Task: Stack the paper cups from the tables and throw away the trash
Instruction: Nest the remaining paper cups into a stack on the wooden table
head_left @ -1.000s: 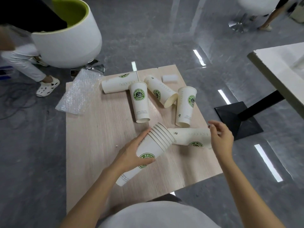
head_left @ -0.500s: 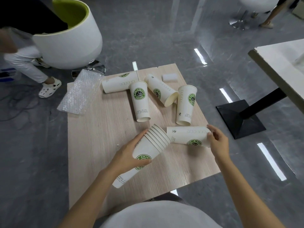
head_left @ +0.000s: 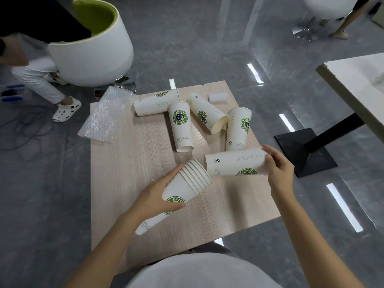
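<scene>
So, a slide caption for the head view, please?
Left hand holds nested cup stack; right hand grips a lying cup.

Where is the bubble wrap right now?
In the head view, the bubble wrap lies on the far left corner of the table, overhanging its edge, beside a cup lying sideways.

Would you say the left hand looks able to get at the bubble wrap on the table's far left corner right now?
Probably not yet: the left hand grips the cup stack. Bare tabletop lies between it and the bubble wrap, so the path itself looks free.
</scene>
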The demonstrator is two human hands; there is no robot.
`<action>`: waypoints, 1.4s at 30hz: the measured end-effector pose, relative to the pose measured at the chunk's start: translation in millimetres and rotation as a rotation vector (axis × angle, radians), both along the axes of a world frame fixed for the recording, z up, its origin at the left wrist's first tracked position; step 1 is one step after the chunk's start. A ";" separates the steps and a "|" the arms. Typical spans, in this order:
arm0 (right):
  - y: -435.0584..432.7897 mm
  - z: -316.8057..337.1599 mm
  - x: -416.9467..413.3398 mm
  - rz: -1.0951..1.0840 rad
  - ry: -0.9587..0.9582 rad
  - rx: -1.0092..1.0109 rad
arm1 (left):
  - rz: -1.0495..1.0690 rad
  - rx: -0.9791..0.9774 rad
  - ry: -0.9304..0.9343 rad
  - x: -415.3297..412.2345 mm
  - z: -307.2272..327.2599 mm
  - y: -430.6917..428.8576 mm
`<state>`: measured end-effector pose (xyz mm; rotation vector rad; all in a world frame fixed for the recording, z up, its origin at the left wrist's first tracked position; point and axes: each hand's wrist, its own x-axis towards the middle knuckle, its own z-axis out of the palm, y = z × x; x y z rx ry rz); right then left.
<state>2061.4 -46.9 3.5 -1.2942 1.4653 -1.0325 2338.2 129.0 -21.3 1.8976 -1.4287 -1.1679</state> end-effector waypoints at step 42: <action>47.4 5.7 113.0 0.588 -0.163 0.077 | 0.101 -0.023 0.062 -3.8 5.2 -9.5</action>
